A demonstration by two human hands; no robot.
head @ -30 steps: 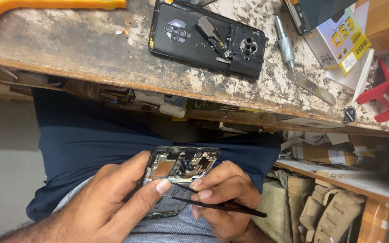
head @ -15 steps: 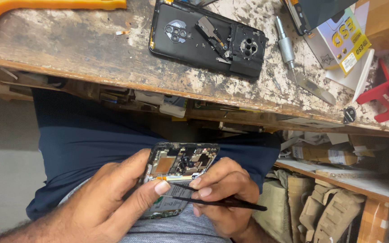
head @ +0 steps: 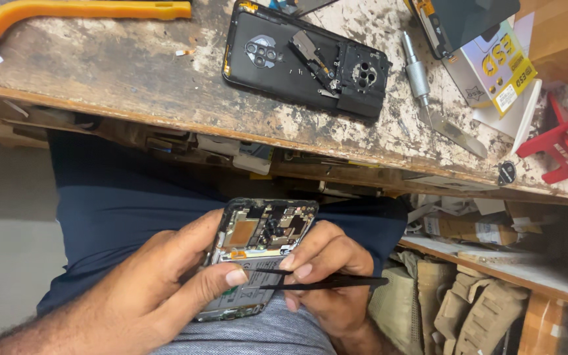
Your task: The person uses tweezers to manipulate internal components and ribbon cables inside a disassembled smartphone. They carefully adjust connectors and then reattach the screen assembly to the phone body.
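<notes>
An opened phone [head: 261,230] with its circuit board and battery exposed rests on my lap, below the workbench edge. My left hand [head: 146,296] grips its left side, thumb lying across the battery. Black tweezers [head: 310,281] sit pinched in my right hand [head: 327,276], their tips pointing left onto the phone just under the board, close to my left thumb. On the bench above lie the phone's black back cover [head: 264,56] and a black inner frame piece [head: 359,82].
The worn wooden workbench [head: 100,79] carries an orange-handled brush [head: 80,12], a metal pry tool [head: 428,98], a white and yellow box [head: 501,72] and a red stand [head: 560,135]. Shelves with clutter and tan bags [head: 468,309] are at the lower right.
The phone and both hands have shifted slightly; the tweezers stay at the same spot on the phone.
</notes>
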